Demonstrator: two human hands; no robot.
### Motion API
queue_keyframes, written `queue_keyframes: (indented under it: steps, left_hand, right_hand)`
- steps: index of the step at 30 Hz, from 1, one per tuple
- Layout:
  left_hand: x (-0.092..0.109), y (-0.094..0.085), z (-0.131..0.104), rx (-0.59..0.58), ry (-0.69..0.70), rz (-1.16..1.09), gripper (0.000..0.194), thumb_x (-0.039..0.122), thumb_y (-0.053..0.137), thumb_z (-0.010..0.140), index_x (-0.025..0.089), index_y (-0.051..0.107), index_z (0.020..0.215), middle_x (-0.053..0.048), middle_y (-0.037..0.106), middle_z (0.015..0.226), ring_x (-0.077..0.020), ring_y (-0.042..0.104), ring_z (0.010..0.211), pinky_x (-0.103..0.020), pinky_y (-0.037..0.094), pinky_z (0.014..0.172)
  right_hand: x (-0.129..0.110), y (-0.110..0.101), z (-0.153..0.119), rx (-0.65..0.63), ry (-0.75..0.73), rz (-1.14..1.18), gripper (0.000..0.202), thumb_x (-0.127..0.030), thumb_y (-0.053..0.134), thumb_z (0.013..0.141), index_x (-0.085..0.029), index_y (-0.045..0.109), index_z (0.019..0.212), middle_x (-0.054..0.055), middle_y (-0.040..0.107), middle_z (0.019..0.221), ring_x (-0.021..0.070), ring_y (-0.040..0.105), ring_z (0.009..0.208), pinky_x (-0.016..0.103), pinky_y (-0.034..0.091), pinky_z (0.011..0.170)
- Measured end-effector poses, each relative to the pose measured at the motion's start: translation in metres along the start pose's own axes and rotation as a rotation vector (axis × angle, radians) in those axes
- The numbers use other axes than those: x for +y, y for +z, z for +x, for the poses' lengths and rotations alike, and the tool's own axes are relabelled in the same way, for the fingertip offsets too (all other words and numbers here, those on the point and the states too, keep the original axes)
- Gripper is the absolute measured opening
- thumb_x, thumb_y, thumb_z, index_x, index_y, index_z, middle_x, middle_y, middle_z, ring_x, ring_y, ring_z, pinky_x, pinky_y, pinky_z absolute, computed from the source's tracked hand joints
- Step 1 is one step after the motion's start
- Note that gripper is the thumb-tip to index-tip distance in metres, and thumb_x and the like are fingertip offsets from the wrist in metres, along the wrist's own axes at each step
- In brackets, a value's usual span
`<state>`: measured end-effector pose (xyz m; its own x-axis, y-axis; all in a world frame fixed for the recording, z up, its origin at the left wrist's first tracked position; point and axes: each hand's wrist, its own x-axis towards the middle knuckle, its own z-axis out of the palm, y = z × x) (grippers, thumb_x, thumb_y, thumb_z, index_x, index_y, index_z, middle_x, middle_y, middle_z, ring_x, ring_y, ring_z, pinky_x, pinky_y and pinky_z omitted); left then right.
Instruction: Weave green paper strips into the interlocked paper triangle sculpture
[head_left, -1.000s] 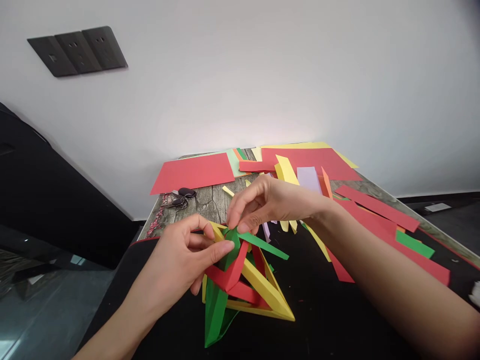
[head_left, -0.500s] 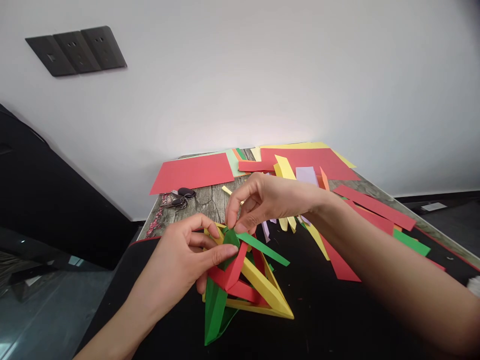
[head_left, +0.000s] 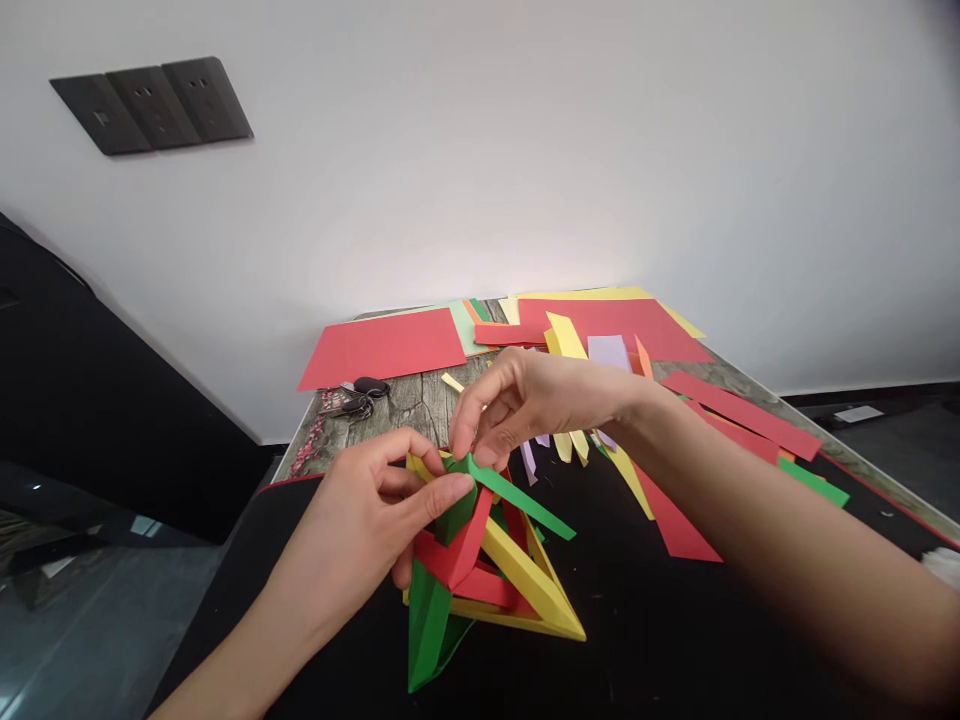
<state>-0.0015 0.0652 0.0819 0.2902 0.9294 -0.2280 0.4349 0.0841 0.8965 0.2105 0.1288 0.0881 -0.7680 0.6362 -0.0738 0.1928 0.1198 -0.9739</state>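
A folded paper model of interlocked yellow, red and green strips stands in front of me, its pointed corners sticking out below and to the right. My left hand grips its upper left part, the thumb pressed on a green section. At the top, my right hand pinches a green paper strip near the model's tip; the strip's free end slants down to the right. Both sets of fingertips almost meet there, and they partly hide the fold between them.
A black mat with a red edge covers the near tabletop. Red sheets lie at the back. Loose red strips, yellow strips and lilac scraps lie to the right. Keys rest at the back left.
The green strip's base shows a little more clearly between the fingertips, and its free end has dipped slightly. Both hands keep nearly the same place on the paper model.
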Motion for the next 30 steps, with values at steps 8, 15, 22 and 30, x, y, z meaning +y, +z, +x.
queue_keyframes:
  steps: [8,15,22,30]
  left_hand:
    - [0.003,0.000,0.004,-0.001,-0.003,0.038,0.031,0.048,0.070,0.075,0.020,0.055,0.071,0.008,0.056,0.043,-0.0045,0.040,0.027,-0.015,0.029,0.034]
    - [0.003,-0.001,0.004,-0.005,-0.007,0.037,0.027,0.044,0.068,0.079,0.021,0.054,0.074,0.010,0.051,0.038,-0.0040,0.040,0.026,-0.012,0.022,0.031]
    - [0.000,-0.004,0.005,-0.021,-0.002,0.046,0.025,0.046,0.065,0.082,0.022,0.055,0.085,0.011,0.049,0.035,-0.0040,0.039,0.025,-0.012,0.015,0.029]
    - [0.005,-0.007,0.005,0.019,-0.004,0.081,0.032,0.044,0.066,0.081,0.020,0.066,0.102,0.006,0.051,0.031,-0.0063,0.040,0.025,-0.015,0.013,0.030]
  right_hand:
    - [-0.006,-0.002,0.002,0.014,0.116,0.024,0.016,-0.021,0.081,0.070,-0.021,0.075,0.085,-0.004,0.073,0.069,0.0100,0.069,0.069,0.023,0.054,0.070]
    - [-0.008,0.006,-0.004,0.082,0.108,0.031,0.012,-0.020,0.079,0.072,-0.022,0.075,0.083,-0.006,0.070,0.067,0.0078,0.065,0.066,0.021,0.052,0.067]
    - [-0.010,0.016,-0.010,0.172,0.123,0.024,0.011,-0.020,0.078,0.073,-0.020,0.074,0.084,-0.004,0.068,0.065,0.0086,0.064,0.067,0.022,0.051,0.066]
    - [-0.007,0.032,-0.009,0.361,0.194,0.194,0.006,-0.015,0.076,0.075,-0.018,0.073,0.080,-0.003,0.068,0.067,0.0085,0.063,0.057,0.025,0.055,0.059]
